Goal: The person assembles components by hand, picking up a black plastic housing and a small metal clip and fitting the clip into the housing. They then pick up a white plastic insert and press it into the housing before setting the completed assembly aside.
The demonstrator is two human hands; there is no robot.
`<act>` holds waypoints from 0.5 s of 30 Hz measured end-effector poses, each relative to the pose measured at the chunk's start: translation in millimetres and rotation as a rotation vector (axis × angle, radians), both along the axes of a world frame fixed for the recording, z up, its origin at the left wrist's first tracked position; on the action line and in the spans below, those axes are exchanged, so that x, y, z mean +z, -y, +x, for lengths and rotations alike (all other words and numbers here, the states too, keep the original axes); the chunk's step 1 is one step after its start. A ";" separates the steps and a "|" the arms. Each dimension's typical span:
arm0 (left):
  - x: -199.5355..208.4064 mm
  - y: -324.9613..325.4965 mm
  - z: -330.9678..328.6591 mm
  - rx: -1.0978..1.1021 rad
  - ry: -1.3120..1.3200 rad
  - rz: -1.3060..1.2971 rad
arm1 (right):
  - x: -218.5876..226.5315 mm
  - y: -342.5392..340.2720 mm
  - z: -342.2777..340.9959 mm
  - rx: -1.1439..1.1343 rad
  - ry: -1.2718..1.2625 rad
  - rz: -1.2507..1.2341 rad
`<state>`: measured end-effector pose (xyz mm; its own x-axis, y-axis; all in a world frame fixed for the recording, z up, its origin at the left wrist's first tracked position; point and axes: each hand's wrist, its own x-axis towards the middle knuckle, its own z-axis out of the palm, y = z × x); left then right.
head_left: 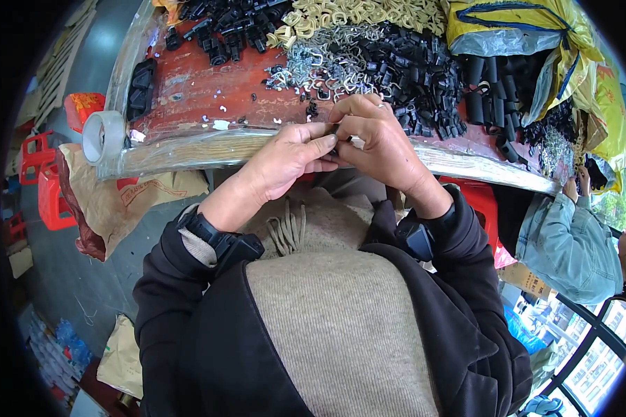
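Both hands meet just above the near edge of the bench point(188, 94), a red top w/ a plastic-wrapped rim. Left hand point(289, 156) and right hand point(375, 139) are fingertip to fingertip, both pinched shut on a small black part point(335, 132) held between them; most of the part is hidden by the fingers, so its shape can't be told. It sits in the air right over the bench rim, approx. centre of view.

Behind the hands on the bench: a heap of silver wire clips point(330, 59), just beyond the right hand's knuckles. To the right of that, a big pile of black plastic parts point(414, 73), w/ black tubes point(490, 90) further right. At the far edge, cream-coloured hooks point(358, 14) and another lot of black fittings point(226, 31) top left. A yellow bag point(528, 35) lies at the top right corner.

At the bench's left end a roll of clear tape point(103, 135) sits on the rim. Below it a brown paper sack point(129, 198) hangs down, and red plastic stools point(38, 181) stand on the floor, left. A 2nd person in a light denim jacket point(563, 243) sits on the right side, well apart from the hands.
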<state>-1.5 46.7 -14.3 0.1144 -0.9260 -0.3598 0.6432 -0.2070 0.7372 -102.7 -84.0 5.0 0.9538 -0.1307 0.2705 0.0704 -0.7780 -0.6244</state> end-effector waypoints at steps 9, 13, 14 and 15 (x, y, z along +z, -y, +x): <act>-2.9 5.4 6.9 -0.009 -0.079 -0.004 | 3.2 11.1 7.5 0.104 -0.043 0.078; -0.5 7.4 16.2 0.043 -0.071 0.020 | 1.8 11.5 14.2 0.024 0.044 -0.063; 0.2 7.5 17.6 0.045 -0.069 0.019 | -0.6 14.4 15.8 0.041 0.049 0.067; 1.2 7.5 18.8 0.066 -0.095 0.019 | -3.4 18.4 17.6 0.058 0.055 0.197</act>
